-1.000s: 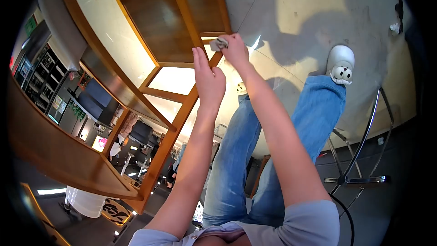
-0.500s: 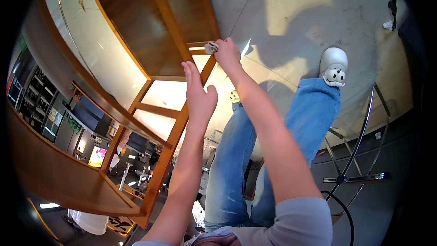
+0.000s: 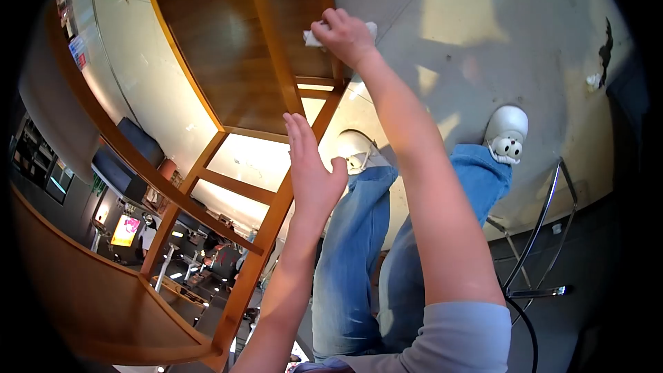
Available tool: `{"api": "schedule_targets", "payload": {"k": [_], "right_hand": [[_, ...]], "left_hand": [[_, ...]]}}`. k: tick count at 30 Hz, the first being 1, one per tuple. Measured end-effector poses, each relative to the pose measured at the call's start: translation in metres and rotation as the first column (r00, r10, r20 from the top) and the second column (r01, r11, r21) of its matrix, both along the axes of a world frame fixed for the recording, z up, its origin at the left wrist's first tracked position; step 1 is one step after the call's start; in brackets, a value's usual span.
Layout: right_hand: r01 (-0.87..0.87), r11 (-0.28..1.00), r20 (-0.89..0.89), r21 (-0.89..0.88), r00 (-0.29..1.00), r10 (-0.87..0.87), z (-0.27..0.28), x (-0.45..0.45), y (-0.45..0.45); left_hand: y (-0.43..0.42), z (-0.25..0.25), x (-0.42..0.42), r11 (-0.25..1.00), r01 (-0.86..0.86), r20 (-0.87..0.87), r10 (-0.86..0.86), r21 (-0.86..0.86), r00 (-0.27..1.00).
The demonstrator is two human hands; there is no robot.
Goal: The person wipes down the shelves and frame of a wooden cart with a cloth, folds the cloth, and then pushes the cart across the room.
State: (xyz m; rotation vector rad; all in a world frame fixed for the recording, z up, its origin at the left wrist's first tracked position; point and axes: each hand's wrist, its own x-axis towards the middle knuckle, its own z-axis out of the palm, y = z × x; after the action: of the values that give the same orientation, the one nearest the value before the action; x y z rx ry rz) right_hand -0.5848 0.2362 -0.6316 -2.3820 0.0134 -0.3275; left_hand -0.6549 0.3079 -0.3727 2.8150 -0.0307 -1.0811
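Grey, scuffed, smooth-surfaced floor (image 3: pixel 545 76) under everything, patched with light and shadow

Brown, glossy, wooden open-framed piece of furniture (image 3: pixel 214 41) at left, flat panels between straight and curved rails; looks stiff and fairly heavy, finish probably slick; straight rails seem the best hold, rather than the broad panels

Person's faded blue denim jeans (image 3: pixel 349 269), legs apart beside the frame

Shiny chrome tubular stand (image 3: pixel 545 292) at lower right, well apart from the hands

White rounded clogs (image 3: pixel 507 124) with cartoon eyes, both on the floor

Left hand (image 3: pixel 312 173) beside a straight rail, fingers stretched out, thumb spread, gripping nothing; whether its edge touches the wood, cannot tell

Right hand (image 3: pixel 345 38) farther out, fingers curled over the cloth at the panel's outer edge; pressure on the wood cannot be judged

White, soft-looking, crumpled cloth (image 3: pixel 313 39) in the right hand, poking out either side; likely light, limp, hard to damage, best bunched under the fingers with a flat face to the wood

Small white crumpled scrap (image 3: pixel 592 81) on the floor, far right
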Motion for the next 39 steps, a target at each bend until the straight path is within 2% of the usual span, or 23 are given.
{"api": "schedule_targets", "payload": {"k": [2,4,5,8,9,10,12,13,15,17,18,20,21,22,23,24,25,27,28,30,32,36,39], "right_hand": [[0.018,1.0,-0.046,-0.011,0.999,-0.018,0.006,0.008,-0.002],[0.202,0.979,-0.042,0.017,0.979,-0.201,0.012,0.0,0.008],[0.189,0.98,-0.129,0.06,0.975,-0.18,0.025,-0.014,0.015],[-0.142,0.978,-0.263,0.153,0.948,0.179,0.028,-0.081,0.044],[-0.094,0.96,-0.308,0.264,0.935,0.177,0.041,-0.089,0.041],[-0.062,0.949,-0.429,0.31,0.881,0.198,0.047,-0.088,0.034],[0.067,0.802,-0.592,0.593,0.712,0.378,0.058,-0.063,0.013],[0.065,0.806,-0.587,0.588,0.72,0.37,0.067,-0.046,0.0],[0.028,0.683,-0.498,0.73,0.706,0.504,0.086,-0.012,-0.027],[0.042,0.63,-0.474,0.776,0.697,0.538,0.115,0.033,-0.073],[0.022,0.678,-0.412,0.734,0.808,0.42,0.104,0.049,-0.083],[0.121,0.615,-0.379,0.779,0.872,0.309,0.101,0.09,-0.131],[0.252,0.637,-0.514,0.729,0.816,0.265,0.119,0.108,-0.163],[0.266,0.682,-0.443,0.682,0.892,0.095,0.121,0.129,-0.184],[0.297,0.729,-0.356,0.617,0.931,-0.079,0.123,0.149,-0.205],[0.31,0.769,-0.167,0.559,0.951,-0.262,0.116,0.162,-0.218],[0.313,0.765,-0.172,0.563,0.95,-0.262,0.121,0.167,-0.226],[0.297,0.855,0.183,0.425,0.897,-0.402,0.128,0.175,-0.237],[0.299,0.853,0.179,0.429,0.897,-0.404,0.12,0.173,-0.229],[0.35,0.846,0.012,0.402,0.922,-0.387,0.089,0.163,-0.195],[0.286,0.907,-0.071,0.31,0.958,-0.278,0.057,0.13,-0.143],[0.077,0.992,-0.005,0.095,0.997,-0.077,0.036,0.043,-0.027],[-0.125,0.992,-0.062,0.001,0.99,0.125,0.028,-0.047,0.041]], "left_hand": [[0.001,-0.002,0.0,1.0,-0.015,-0.002,0.015,0.0,1.0],[0.001,0.0,0.0,1.0,-0.016,-0.019,0.016,0.012,1.0],[0.0,0.0,0.0,1.0,-0.019,-0.014,0.019,0.01,1.0],[-0.002,0.001,-0.001,0.999,-0.036,-0.01,0.036,0.022,0.999],[-0.002,0.0,-0.001,0.999,-0.031,-0.019,0.031,0.039,0.999],[-0.003,0.0,0.001,0.998,-0.026,-0.027,0.028,0.057,0.999],[-0.006,0.008,0.0,0.997,-0.036,-0.049,0.039,0.067,0.998],[-0.004,0.005,0.0,0.997,-0.03,-0.047,0.033,0.067,0.998],[0.003,-0.003,-0.003,0.998,-0.059,-0.03,0.058,-0.01,0.998],[0.003,-0.004,-0.003,0.998,-0.059,-0.027,0.059,-0.005,0.998],[0.001,-0.002,-0.003,0.998,-0.056,-0.033,0.056,0.006,0.998],[-0.003,0.0,0.0,0.998,-0.032,-0.051,0.035,0.06,0.998],[-0.004,0.001,0.001,0.992,-0.005,-0.077,0.015,0.122,0.997],[-0.004,0.001,0.003,0.992,-0.002,-0.072,0.011,0.124,0.997],[-0.004,0.001,0.003,0.993,0.001,-0.08,0.009,0.121,0.997],[-0.003,0.001,0.002,0.993,0.003,-0.092,0.009,0.122,0.996],[-0.005,0.003,0.003,0.993,-0.001,-0.101,0.013,0.121,0.995],[-0.003,0.001,0.002,0.993,0.005,-0.095,0.006,0.121,0.995],[-0.003,0.001,0.001,0.993,0.009,-0.086,0.001,0.116,0.996],[-0.005,0.001,0.001,0.992,0.006,-0.088,0.005,0.123,0.996],[-0.004,0.001,0.002,0.993,-0.005,-0.084,0.015,0.12,0.996],[-0.003,0.0,0.001,0.995,-0.016,-0.078,0.024,0.099,0.997],[0.0,0.001,0.0,0.998,-0.014,-0.052,0.017,0.059,0.998]]}}
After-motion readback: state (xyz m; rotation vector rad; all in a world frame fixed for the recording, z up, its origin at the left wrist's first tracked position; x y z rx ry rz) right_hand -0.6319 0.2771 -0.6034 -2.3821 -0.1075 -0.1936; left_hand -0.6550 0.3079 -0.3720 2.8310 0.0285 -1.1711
